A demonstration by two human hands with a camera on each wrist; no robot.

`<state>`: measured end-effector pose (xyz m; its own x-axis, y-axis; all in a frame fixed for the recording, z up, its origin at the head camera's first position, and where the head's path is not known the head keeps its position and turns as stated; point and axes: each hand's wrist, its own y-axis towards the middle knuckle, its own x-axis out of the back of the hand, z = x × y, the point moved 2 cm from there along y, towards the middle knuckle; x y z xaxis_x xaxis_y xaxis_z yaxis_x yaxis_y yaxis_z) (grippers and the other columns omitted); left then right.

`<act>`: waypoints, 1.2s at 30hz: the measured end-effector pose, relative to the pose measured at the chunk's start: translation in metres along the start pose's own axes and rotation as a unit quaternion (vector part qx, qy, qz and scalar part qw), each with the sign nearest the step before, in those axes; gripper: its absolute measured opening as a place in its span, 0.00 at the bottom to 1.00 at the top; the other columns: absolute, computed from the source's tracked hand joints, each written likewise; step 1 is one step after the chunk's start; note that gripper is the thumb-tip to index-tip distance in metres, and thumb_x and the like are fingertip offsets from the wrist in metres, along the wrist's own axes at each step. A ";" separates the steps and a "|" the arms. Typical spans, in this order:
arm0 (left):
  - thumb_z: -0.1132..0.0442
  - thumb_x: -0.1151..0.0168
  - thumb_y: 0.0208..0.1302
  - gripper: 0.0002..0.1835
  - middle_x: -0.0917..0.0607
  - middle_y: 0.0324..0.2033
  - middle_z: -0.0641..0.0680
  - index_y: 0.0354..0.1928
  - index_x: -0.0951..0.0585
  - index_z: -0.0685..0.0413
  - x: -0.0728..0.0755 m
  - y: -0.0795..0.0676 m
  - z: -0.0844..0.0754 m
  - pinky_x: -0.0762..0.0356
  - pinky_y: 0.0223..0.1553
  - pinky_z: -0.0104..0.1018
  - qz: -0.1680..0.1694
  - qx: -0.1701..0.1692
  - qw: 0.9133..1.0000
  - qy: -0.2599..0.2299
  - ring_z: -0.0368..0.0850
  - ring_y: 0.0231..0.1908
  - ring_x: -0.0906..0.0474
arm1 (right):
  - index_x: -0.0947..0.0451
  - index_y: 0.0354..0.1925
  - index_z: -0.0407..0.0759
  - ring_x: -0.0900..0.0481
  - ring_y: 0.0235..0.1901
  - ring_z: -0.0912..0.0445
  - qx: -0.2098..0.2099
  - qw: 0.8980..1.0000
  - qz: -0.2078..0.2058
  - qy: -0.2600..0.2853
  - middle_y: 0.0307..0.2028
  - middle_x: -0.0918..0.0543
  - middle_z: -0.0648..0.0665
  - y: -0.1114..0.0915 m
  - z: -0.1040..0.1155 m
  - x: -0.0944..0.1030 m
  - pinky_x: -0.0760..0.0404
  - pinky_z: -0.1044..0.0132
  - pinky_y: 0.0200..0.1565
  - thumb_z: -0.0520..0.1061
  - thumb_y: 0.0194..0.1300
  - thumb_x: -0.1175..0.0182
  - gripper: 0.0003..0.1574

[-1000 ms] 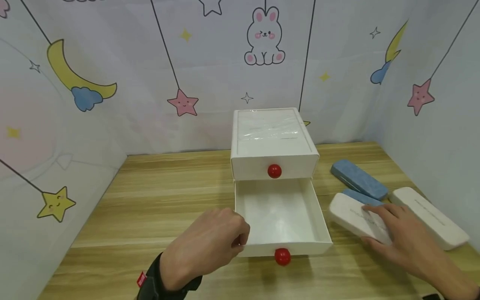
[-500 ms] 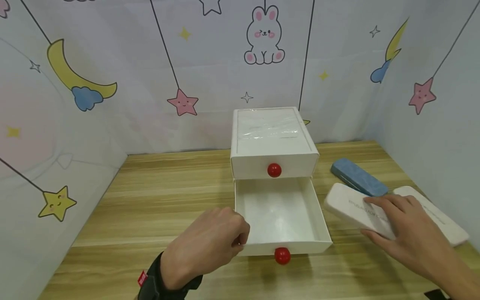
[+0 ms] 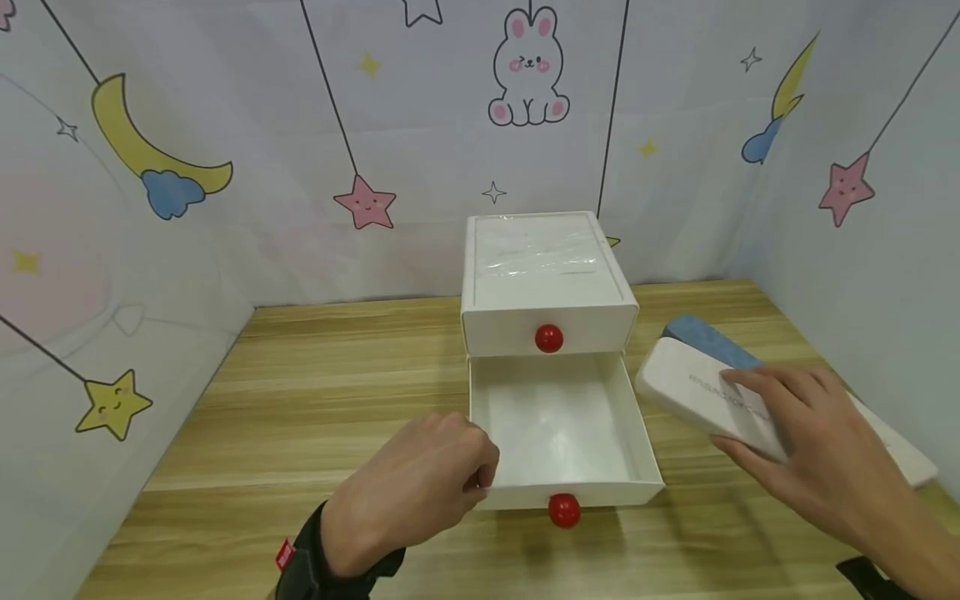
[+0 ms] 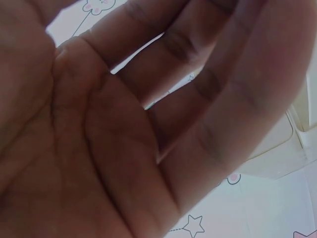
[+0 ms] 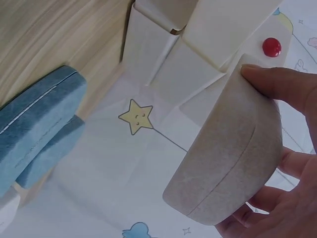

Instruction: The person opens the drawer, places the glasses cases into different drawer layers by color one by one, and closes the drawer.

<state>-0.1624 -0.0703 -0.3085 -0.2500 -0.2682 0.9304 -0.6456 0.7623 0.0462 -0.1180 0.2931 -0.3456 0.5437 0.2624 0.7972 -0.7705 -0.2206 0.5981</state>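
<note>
My right hand (image 3: 825, 454) grips a white glasses case (image 3: 697, 387) with faint lettering on its lid, raised over the right side of the table. In the right wrist view, the thumb lies on one side of this case (image 5: 223, 158) and the fingers curl round the other. Loosely bent, my left hand (image 3: 420, 483) overlaps the left front corner of the pulled-out lower drawer (image 3: 517, 499). The left wrist view shows a bare palm (image 4: 89, 139) and nothing held. That drawer has a red knob (image 3: 565, 510) and belongs to a white drawer box (image 3: 540, 258).
Behind the held case lies a blue glasses case (image 3: 708, 340); two blue cases (image 5: 42, 106) show in the right wrist view. Another white case (image 3: 900, 446) lies at the far right, partly behind my hand. The upper drawer (image 3: 502, 333) is closed. Printed cloth walls (image 3: 420, 267) border the table.
My right hand has lifted the white glasses case and brought it slightly up and left, so it now covers part of the blue case behind. The left hand has stayed still.
</note>
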 end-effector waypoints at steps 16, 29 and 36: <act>0.77 0.35 0.56 0.17 0.29 0.14 0.40 0.18 0.22 0.46 0.001 0.000 0.000 0.38 0.20 0.24 0.004 0.005 1.000 0.005 0.32 0.19 0.37 | 0.19 0.59 0.48 0.28 0.46 0.51 0.045 0.998 0.001 0.044 0.51 0.18 0.45 0.021 0.032 -0.003 0.34 0.67 0.43 0.77 0.61 0.38 0.43; 0.74 0.32 0.58 0.17 0.29 0.15 0.40 0.18 0.21 0.45 0.000 0.001 0.000 0.37 0.20 0.25 0.007 0.005 1.000 0.017 0.33 0.19 0.36 | 0.20 0.60 0.46 0.24 0.51 0.48 0.088 0.995 0.043 0.033 0.53 0.17 0.42 0.041 0.059 -0.012 0.19 0.49 0.44 0.50 0.44 0.18 0.44; 0.74 0.32 0.58 0.17 0.29 0.15 0.41 0.18 0.22 0.45 0.000 0.000 0.000 0.38 0.21 0.25 0.007 0.003 1.000 0.017 0.33 0.20 0.37 | 0.20 0.60 0.45 0.25 0.50 0.47 0.112 0.992 0.063 0.018 0.52 0.17 0.42 0.050 0.067 -0.015 0.18 0.49 0.45 0.50 0.41 0.16 0.46</act>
<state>-0.1625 -0.0699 -0.3083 -0.2335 -0.2371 0.9430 -0.6473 0.7616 0.0312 -0.1425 0.2153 -0.3224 0.4320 0.2522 0.8659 -0.7367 -0.4551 0.5001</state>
